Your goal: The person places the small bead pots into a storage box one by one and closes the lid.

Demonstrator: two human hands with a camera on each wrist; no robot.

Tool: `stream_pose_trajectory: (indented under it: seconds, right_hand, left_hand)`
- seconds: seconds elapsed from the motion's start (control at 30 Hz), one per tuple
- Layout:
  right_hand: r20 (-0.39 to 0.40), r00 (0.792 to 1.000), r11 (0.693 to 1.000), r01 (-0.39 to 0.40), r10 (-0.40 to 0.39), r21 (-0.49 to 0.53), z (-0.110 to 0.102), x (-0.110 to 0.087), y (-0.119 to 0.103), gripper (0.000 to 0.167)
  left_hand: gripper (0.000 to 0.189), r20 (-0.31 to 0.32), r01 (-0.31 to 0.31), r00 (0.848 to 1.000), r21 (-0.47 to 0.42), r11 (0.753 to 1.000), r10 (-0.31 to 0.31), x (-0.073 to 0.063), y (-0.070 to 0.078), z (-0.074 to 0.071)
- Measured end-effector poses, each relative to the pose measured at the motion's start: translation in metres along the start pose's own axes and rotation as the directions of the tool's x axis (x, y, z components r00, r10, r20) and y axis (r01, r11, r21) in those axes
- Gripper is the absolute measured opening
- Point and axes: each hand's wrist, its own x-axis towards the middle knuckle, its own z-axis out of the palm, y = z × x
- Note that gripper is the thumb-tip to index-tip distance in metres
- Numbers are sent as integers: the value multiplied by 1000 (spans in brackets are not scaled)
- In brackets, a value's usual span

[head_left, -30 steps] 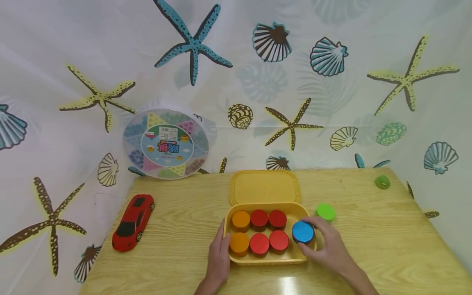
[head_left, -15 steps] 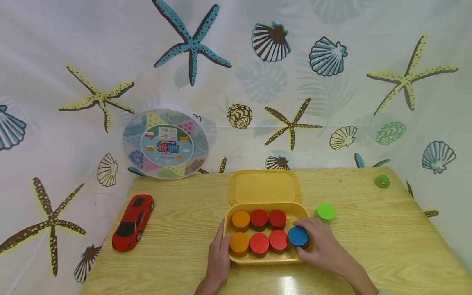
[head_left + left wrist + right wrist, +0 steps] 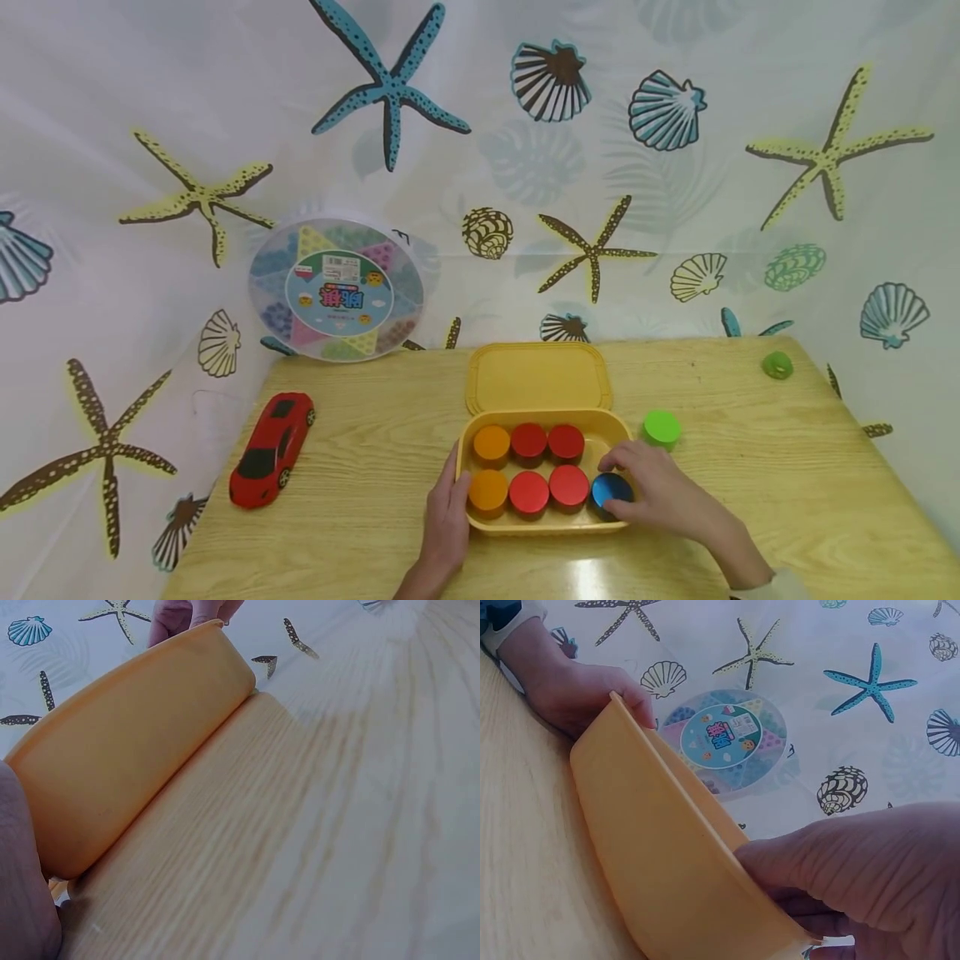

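Note:
A yellow plastic box holds two orange round blocks on its left side and several red round blocks in the middle. My left hand grips the box's left end, thumb over the rim; the left wrist view shows the outer wall beside this hand. At the box's near right corner my right hand holds a blue round block, thumb over its top and fingers at its far edge. In the right wrist view the wall of the box hides the blocks.
A yellow lid lies just behind the box. To the right are a bright green round block and a small green object. A red toy car stands at left, and a round game box leans against the patterned cloth.
My right hand has brought the blue block left toward the red ones, then nearer me into the box's near right corner. The left hand stays on the box.

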Motion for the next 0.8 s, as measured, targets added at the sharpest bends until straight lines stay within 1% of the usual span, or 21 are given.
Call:
stream_pose_trajectory:
  seconds: [0.07,0.1,0.17,0.23,0.3,0.33,0.43,0.5,0.6,0.67,0.8]
  right_hand:
    - [10,1000,1000,-5,5,23,-1,1,1,31]
    - [-2,1000,999,2,-2,40,-1,1,1,32]
    - [-54,999,997,13,-9,73,-2,1,4,32]
    - [-130,991,994,31,-17,105,-3,1,8,31]
    - [-208,978,991,54,-28,120,-7,-1,13,29]
    - [-236,972,991,50,-20,122,-10,-2,16,28]
    - [-299,954,993,30,7,118,-20,-4,23,27]
    - [-334,942,994,11,25,107,-26,-6,28,29]
    - [-385,921,995,-20,57,99,-31,-7,38,38]
    - [-415,907,995,-33,71,98,-29,-9,46,47]
    - [-480,870,991,-69,118,118,-17,-11,68,65]
  left_hand:
    - [53,-1,-2,1000,2,1000,2,0,1,0]
    - [52,-1,-4,1000,0,1000,4,0,1,0]
    - [52,1,-16,1000,1,1000,16,0,1,-1]
    - [52,1,-26,1000,3,1000,26,0,1,-2]
    - [52,3,-25,1000,3,1000,25,-1,1,-1]
    - [52,1,-30,1000,7,1000,30,-1,1,-1]
    - [52,1,-35,999,11,999,35,-1,1,-2]
    - [52,-1,-35,999,16,999,35,-1,1,-2]
    - [52,-1,-27,1000,22,999,28,0,0,-2]
    - [52,-2,-25,1000,26,999,25,0,0,-2]
    - [52,1,-26,1000,12,1000,26,1,-1,-1]
